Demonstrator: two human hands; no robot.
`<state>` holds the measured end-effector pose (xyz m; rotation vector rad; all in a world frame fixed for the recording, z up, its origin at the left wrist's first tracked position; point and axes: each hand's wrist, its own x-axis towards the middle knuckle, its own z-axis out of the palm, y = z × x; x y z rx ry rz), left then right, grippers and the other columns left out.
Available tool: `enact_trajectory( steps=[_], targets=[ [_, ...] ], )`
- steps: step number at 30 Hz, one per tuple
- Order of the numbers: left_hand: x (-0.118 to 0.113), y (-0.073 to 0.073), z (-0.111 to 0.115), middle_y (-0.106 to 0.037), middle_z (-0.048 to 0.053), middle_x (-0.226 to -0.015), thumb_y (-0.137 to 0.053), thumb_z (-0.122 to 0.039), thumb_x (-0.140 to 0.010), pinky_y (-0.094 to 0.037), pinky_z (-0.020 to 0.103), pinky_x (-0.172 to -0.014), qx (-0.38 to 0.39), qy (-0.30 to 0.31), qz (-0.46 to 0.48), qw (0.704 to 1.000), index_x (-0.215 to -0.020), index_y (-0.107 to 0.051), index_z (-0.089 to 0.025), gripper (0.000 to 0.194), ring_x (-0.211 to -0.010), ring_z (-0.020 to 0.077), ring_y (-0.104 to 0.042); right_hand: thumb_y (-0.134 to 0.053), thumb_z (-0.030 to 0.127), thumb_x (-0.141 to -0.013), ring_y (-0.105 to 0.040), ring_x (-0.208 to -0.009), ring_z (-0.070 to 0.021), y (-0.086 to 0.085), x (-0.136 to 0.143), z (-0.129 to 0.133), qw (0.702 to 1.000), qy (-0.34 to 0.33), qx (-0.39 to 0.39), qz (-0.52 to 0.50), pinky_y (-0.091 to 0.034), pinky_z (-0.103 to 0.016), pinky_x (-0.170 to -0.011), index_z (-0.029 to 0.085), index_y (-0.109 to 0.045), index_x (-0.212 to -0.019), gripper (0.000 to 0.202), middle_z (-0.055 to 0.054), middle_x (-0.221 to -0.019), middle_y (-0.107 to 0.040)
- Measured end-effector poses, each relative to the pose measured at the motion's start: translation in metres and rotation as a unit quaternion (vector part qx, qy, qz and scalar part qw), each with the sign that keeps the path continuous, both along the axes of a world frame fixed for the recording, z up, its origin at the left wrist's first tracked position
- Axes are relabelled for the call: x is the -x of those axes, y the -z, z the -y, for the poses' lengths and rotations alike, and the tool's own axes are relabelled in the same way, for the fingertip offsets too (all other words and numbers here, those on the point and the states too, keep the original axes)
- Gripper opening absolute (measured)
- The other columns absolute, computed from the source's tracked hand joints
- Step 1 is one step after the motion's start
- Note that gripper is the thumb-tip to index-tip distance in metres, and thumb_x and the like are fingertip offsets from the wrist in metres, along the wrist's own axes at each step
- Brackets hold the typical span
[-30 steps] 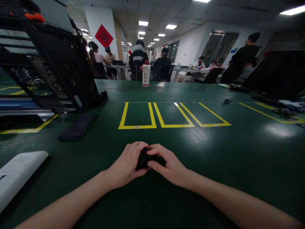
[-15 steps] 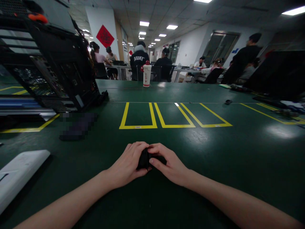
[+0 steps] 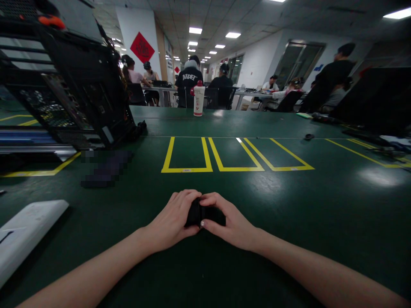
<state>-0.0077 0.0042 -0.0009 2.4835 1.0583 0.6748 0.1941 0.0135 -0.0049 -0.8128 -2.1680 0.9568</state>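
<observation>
Between my two hands, low over the green table (image 3: 205, 273), is a small black object (image 3: 193, 214); much of it is covered by fingers, so its kind is unclear. My left hand (image 3: 175, 216) wraps around its left side, fingers over the top and thumb along the lower edge. My right hand (image 3: 233, 224) curves in from the other side, with fingertips on the upper edge and the thumb tip at the lower edge. Dark space or a dark part of the object shows inside the right hand's curl; I cannot tell which.
Yellow tape outlines (image 3: 187, 170) mark the table ahead. On the left are an open black computer case (image 3: 96, 94), a blurred dark flat item (image 3: 107, 169) and a white device (image 3: 28, 226). A white cup (image 3: 198, 102) stands at the far edge; people sit beyond.
My right thumb has slid down a little to the object's lower edge, widening the gap beneath the right fingers. My left hand stays in nearly the same place.
</observation>
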Motion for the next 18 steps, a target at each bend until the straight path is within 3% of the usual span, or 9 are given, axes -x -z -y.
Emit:
enact_trajectory(
  steps=[4, 8, 14, 18],
  targets=[
    [-0.0003, -0.0001, -0.0001, -0.046, 0.01, -0.119, -0.063, -0.021, -0.077, -0.042, 0.043, -0.086, -0.001, 0.0, -0.003, 1.0, -0.124, -0.028, -0.024, 0.059, -0.105, 0.0259, -0.049, -0.055, 0.02, -0.082, -0.053, -0.096, -0.017, 0.0011, 0.0028, -0.0011, 1.0, 0.019, 0.015, -0.012, -0.045, -0.036, -0.085, 0.021, -0.05, -0.101, 0.02, -0.004, -0.103, -0.053],
    [-0.001, 0.0017, -0.0012, -0.047, 0.01, -0.118, -0.063, -0.021, -0.076, -0.042, 0.044, -0.085, -0.014, -0.001, 0.0, 1.0, -0.124, -0.028, -0.024, 0.059, -0.104, 0.027, -0.049, -0.056, 0.02, -0.082, -0.054, -0.097, -0.0178, 0.0009, 0.0053, -0.0018, 0.999, 0.019, 0.048, -0.009, -0.046, -0.037, -0.087, 0.021, -0.045, -0.11, 0.031, -0.005, -0.105, -0.053],
    [-0.0007, 0.0011, -0.001, -0.044, 0.011, -0.12, -0.061, -0.017, -0.076, -0.041, 0.046, -0.085, -0.002, 0.001, -0.009, 1.0, -0.125, -0.025, -0.025, 0.061, -0.105, 0.0279, -0.048, -0.059, 0.018, -0.079, -0.054, -0.096, -0.0176, 0.0004, 0.0015, -0.0013, 0.999, -0.013, 0.039, -0.013, -0.046, -0.038, -0.086, 0.021, -0.044, -0.108, 0.033, -0.004, -0.102, -0.052],
    [-0.0009, -0.0017, -0.0007, -0.044, 0.01, -0.119, -0.061, -0.021, -0.078, -0.042, 0.045, -0.085, 0.002, 0.007, -0.01, 1.0, -0.125, -0.024, -0.025, 0.059, -0.104, 0.027, -0.048, -0.054, 0.021, -0.083, -0.054, -0.095, -0.0171, 0.0012, 0.0029, -0.0023, 1.0, 0.01, 0.02, -0.016, -0.046, -0.037, -0.085, 0.021, -0.051, -0.099, 0.017, -0.003, -0.101, -0.053]
  ],
)
